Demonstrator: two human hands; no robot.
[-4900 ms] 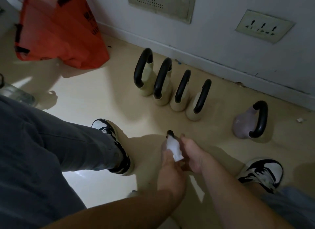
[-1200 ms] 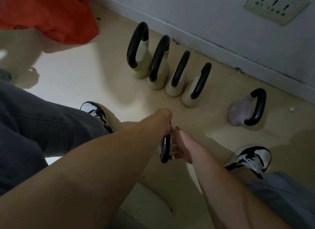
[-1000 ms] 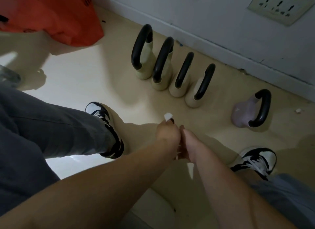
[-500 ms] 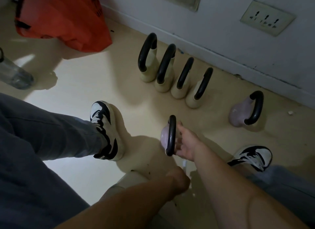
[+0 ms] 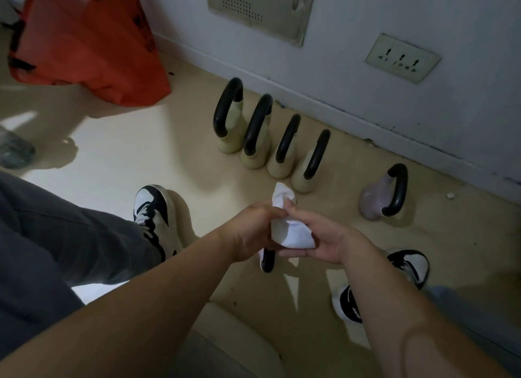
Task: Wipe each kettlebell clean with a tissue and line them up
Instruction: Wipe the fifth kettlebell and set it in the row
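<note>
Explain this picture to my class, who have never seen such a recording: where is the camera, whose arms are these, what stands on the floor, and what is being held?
No machine here: a person wears one camera on the head, so you look down along their own arms. The left hand and the right hand meet in the middle, both gripping a white tissue. Beneath them peeks the black handle of a sixth kettlebell; which hand supports it is hidden. By the wall four cream kettlebells stand in a row on the floor, a purple kettlebell apart to their right. An orange bag lies at upper left; the person's shoes show lower down.
</note>
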